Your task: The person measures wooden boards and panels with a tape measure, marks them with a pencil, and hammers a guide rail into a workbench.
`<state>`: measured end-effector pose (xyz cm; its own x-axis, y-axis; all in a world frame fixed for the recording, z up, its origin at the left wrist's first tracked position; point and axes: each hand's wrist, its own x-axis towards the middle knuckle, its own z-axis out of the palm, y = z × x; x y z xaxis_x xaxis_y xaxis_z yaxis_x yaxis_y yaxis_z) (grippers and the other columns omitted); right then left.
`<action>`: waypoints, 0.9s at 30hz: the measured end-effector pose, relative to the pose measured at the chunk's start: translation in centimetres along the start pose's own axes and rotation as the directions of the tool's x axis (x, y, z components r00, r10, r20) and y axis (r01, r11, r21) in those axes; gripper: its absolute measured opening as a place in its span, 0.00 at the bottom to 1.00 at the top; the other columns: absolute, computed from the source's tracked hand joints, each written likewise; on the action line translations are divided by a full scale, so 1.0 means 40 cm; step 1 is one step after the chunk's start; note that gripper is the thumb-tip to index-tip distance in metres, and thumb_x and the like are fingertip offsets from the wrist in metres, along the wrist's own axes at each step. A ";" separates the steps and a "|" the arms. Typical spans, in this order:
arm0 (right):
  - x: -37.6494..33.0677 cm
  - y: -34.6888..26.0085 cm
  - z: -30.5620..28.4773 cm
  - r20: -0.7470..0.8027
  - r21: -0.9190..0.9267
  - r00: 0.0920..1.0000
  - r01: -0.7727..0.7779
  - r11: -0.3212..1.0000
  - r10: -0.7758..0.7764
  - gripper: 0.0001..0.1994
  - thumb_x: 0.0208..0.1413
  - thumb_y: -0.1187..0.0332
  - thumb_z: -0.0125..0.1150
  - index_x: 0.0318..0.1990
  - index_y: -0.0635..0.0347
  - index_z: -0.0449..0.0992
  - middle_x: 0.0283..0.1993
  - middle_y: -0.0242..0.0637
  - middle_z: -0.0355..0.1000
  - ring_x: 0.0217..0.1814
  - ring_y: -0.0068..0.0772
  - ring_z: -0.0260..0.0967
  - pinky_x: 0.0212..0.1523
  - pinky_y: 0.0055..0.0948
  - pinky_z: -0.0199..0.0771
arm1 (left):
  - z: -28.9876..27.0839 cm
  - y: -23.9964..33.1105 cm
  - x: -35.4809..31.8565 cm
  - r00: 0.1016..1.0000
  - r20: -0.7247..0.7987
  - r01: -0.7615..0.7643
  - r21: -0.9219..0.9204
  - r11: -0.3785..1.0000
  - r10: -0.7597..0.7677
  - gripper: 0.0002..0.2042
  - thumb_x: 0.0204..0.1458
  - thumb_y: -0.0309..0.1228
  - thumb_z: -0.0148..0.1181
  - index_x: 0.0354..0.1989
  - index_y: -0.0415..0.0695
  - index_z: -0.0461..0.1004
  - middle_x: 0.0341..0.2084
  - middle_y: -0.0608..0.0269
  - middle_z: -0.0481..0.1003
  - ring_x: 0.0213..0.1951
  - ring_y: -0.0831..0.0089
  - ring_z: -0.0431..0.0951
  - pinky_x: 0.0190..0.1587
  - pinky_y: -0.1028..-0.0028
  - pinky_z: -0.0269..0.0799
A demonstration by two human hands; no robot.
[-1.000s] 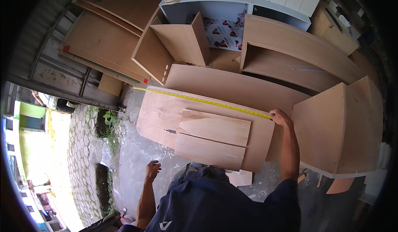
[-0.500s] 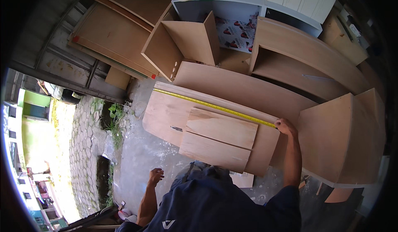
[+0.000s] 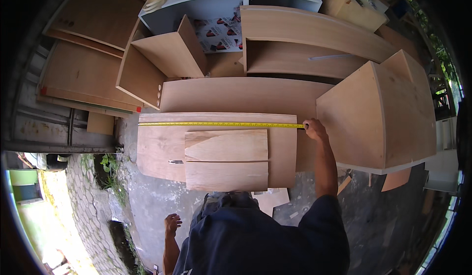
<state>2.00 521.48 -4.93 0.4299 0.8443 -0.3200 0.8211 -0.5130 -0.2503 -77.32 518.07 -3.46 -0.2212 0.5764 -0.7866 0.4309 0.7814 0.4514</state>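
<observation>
Nearest me, my left hand (image 3: 171, 223) hangs by my side with its fingers loosely spread, holding nothing. Farther out, two small boards (image 3: 226, 160) lie on a large plywood sheet (image 3: 157, 147). Along its far edge runs the yellow tape measure (image 3: 221, 124), whose right end my right hand (image 3: 314, 128) pinches.

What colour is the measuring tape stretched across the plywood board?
Yellow. The measuring tape shows clearly in the head view.
</observation>
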 end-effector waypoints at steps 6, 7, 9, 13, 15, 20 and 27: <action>-0.009 0.007 0.021 0.008 -0.048 0.999 -0.040 0.998 0.040 0.09 0.55 0.64 0.56 0.43 0.44 0.79 0.46 0.41 0.71 0.53 0.46 0.68 0.49 0.46 0.73 | -0.015 0.006 -0.001 0.999 -0.022 -0.038 0.015 0.999 0.039 0.23 0.52 0.32 0.58 0.54 0.32 0.68 0.37 0.48 0.77 0.33 0.61 0.81 0.32 0.67 0.75; -0.010 0.011 0.025 0.008 -0.055 0.999 -0.052 0.997 0.052 0.10 0.56 0.64 0.56 0.43 0.44 0.79 0.47 0.41 0.71 0.54 0.46 0.67 0.50 0.47 0.73 | -0.015 0.010 -0.001 0.999 -0.021 -0.039 0.018 0.999 0.040 0.23 0.52 0.32 0.58 0.54 0.32 0.68 0.37 0.48 0.77 0.33 0.61 0.81 0.32 0.67 0.75; -0.014 0.006 0.020 0.005 -0.051 0.999 -0.050 0.997 0.050 0.10 0.56 0.64 0.56 0.44 0.45 0.79 0.47 0.40 0.71 0.54 0.46 0.67 0.50 0.47 0.72 | -0.016 0.006 -0.004 0.998 -0.033 -0.045 0.016 0.999 0.046 0.23 0.52 0.33 0.58 0.54 0.32 0.68 0.37 0.48 0.77 0.33 0.62 0.81 0.32 0.67 0.75; -0.021 0.042 0.032 -0.041 -0.068 0.999 -0.033 0.997 0.030 0.10 0.57 0.64 0.55 0.45 0.46 0.78 0.48 0.40 0.70 0.54 0.45 0.67 0.50 0.49 0.72 | -0.007 0.003 -0.001 0.999 -0.021 -0.032 0.018 0.999 0.032 0.22 0.53 0.32 0.57 0.54 0.32 0.68 0.37 0.49 0.77 0.33 0.62 0.81 0.32 0.67 0.75; -0.026 0.046 0.034 -0.045 -0.061 0.998 -0.049 0.997 0.046 0.11 0.57 0.64 0.55 0.46 0.46 0.78 0.48 0.40 0.70 0.54 0.45 0.66 0.50 0.50 0.72 | 0.000 0.002 -0.001 1.000 -0.020 -0.007 0.028 1.000 0.008 0.22 0.53 0.32 0.58 0.54 0.32 0.68 0.37 0.49 0.77 0.33 0.62 0.81 0.32 0.68 0.75; -0.038 0.012 0.023 -0.075 -0.091 0.993 -0.100 0.991 0.094 0.09 0.56 0.65 0.57 0.44 0.47 0.77 0.47 0.41 0.70 0.54 0.46 0.67 0.48 0.49 0.73 | 0.006 -0.004 -0.001 1.000 -0.014 -0.005 0.030 1.000 0.006 0.22 0.53 0.32 0.58 0.53 0.32 0.68 0.36 0.49 0.77 0.33 0.62 0.81 0.32 0.68 0.75; -0.045 -0.013 0.031 -0.146 -0.087 0.976 -0.176 0.980 0.162 0.07 0.56 0.64 0.57 0.40 0.48 0.77 0.46 0.40 0.68 0.55 0.46 0.64 0.46 0.57 0.70 | 0.007 0.010 0.000 0.999 -0.027 -0.031 0.034 0.999 0.032 0.21 0.52 0.31 0.58 0.54 0.32 0.68 0.36 0.50 0.77 0.32 0.62 0.81 0.32 0.68 0.76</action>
<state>0.35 520.02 -5.36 0.6076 0.7632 -0.2199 0.7621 -0.6382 -0.1092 -76.88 518.33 -3.39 -0.2314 0.6071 -0.7602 0.4672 0.7547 0.4606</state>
